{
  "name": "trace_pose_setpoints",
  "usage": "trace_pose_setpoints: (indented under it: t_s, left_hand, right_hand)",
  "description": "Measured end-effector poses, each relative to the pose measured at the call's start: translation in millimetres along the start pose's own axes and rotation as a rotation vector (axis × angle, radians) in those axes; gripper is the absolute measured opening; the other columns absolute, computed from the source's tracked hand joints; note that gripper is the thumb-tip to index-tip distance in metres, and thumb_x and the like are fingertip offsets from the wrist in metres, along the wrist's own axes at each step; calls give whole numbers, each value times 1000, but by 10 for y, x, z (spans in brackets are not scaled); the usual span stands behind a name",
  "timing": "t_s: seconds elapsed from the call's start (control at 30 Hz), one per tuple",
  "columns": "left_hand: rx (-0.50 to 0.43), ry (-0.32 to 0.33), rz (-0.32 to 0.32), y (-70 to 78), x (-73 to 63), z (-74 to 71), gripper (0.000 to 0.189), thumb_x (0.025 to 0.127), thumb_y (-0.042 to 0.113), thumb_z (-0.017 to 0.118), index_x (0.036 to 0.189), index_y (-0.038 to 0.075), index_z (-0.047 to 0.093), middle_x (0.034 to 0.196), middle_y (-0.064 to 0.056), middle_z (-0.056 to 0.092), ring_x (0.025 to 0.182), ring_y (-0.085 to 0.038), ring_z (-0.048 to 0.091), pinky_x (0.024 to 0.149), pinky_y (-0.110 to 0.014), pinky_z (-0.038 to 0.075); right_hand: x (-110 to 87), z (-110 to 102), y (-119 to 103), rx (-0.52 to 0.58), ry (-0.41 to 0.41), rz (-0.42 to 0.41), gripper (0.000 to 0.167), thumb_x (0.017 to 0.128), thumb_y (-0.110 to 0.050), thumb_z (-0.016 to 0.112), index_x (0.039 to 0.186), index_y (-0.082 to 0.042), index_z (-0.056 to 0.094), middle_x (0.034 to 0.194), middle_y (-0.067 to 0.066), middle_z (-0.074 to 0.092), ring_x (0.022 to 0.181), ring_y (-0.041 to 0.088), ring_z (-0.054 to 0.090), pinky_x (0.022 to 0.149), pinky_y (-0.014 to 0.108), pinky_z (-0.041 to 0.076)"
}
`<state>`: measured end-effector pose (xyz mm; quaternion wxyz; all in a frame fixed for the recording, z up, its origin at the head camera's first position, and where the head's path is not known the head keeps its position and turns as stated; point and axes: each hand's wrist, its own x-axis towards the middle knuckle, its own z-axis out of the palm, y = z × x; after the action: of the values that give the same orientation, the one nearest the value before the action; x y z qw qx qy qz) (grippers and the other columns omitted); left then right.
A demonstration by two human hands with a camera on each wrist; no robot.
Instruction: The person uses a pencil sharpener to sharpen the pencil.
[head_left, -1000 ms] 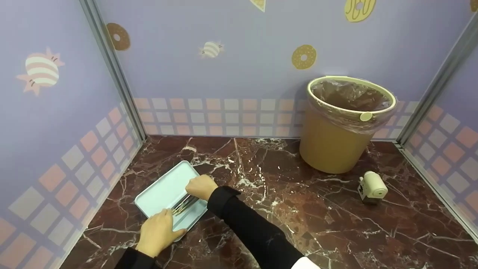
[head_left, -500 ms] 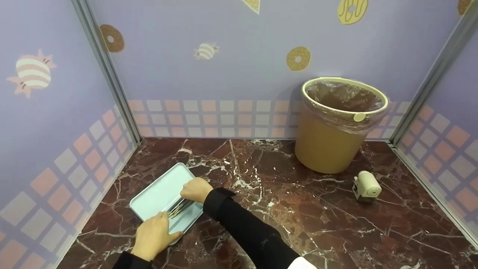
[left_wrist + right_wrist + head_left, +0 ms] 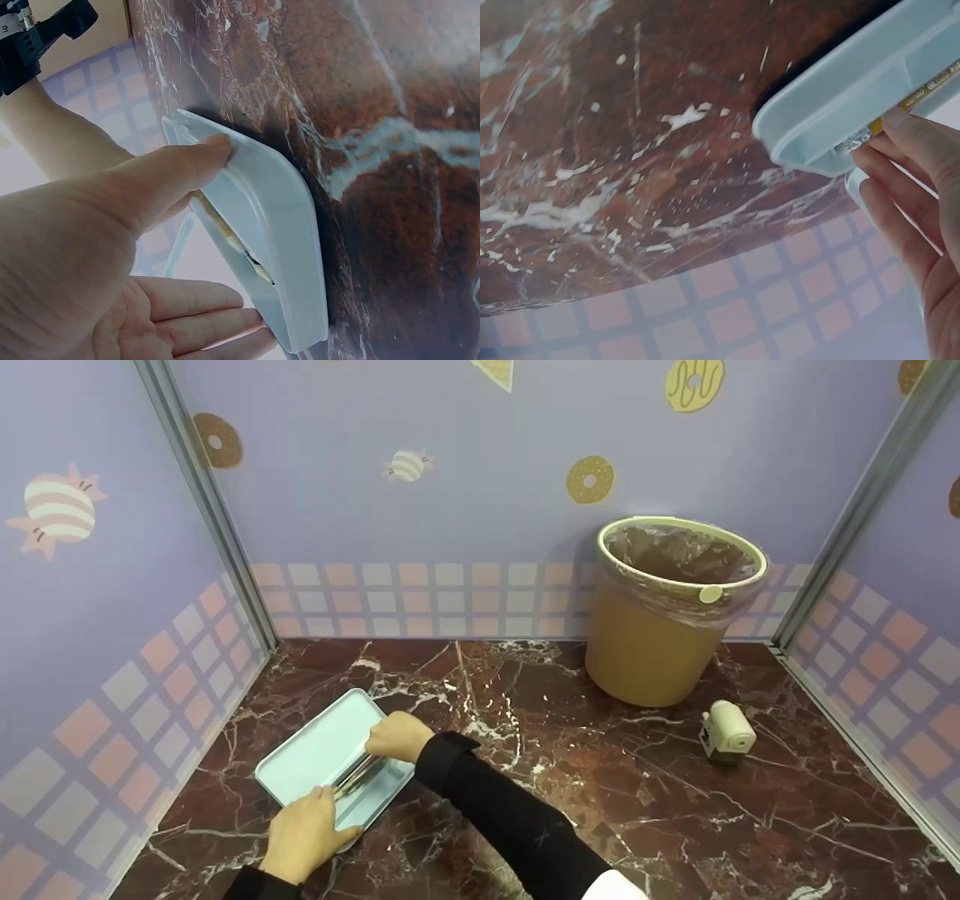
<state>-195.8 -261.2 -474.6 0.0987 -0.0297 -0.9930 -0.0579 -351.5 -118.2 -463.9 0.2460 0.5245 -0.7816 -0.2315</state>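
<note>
A light blue pencil case (image 3: 319, 746) lies unfolded on the marble table at the left, its flat lid to the back and its tray toward the front. My left hand (image 3: 304, 829) holds the near end, thumb (image 3: 199, 161) over the tray's front wall and fingers on the other side. At the far end, my right hand (image 3: 400, 735) pinches a yellow printed pencil (image 3: 916, 97) between thumb and fingertips, low at the tray. Several slim pencils (image 3: 358, 774) lie along the tray between the hands. My left hand hides their near ends.
A tan bin (image 3: 652, 641) with a clear plastic liner stands at the back right. In front of it sits a small cream-coloured device (image 3: 727, 731), like a desk pencil sharpener. Patterned panels enclose the table (image 3: 600, 780) at the back and both sides.
The whole head view has shifted slightly left. My right hand has moved a little to the right relative to the pencil case; my left hand keeps its hold on the near end.
</note>
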Motion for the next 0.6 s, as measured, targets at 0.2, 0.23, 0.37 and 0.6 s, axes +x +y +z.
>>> trace_pose_setpoints:
  t_s: [0.2, 0.23, 0.37, 0.6]
  left_hand:
    - [-19, -50, -32, 22, 26, -27, 69, 71, 44, 89, 103, -12, 63, 95, -23, 69, 81, -43, 70, 75, -54, 58]
    - [-23, -59, -36, 24, 22, -30, 69, 71, 44, 89, 104, -12, 63, 95, -24, 69, 82, -43, 70, 75, -55, 58]
    - [-28, -76, -43, 31, 15, -38, 67, 72, 43, 89, 102, -10, 63, 95, -24, 70, 80, -43, 70, 73, -55, 58]
    - [-41, -98, -58, 49, 27, -66, 68, 73, 41, 88, 106, -12, 62, 94, -22, 68, 82, -42, 70, 70, -55, 59]
  right_hand:
    - [-94, -1, 117, 40, 14, 35, 23, 95, -22, 61, 79, -29, 76, 81, -15, 77, 66, 1, 69, 60, 21, 57]
    - [-116, 5, 128, 54, 22, 39, 25, 95, -18, 61, 78, -28, 75, 80, -14, 77, 66, 2, 69, 59, 21, 57]
    - [-193, 25, 189, 124, 21, 78, 24, 94, -15, 61, 77, -25, 75, 79, -12, 77, 66, 6, 71, 59, 24, 58]
    - [-387, 22, 375, 361, -54, 173, 15, 90, -10, 66, 80, -16, 75, 87, -3, 79, 77, 16, 75, 68, 30, 61]
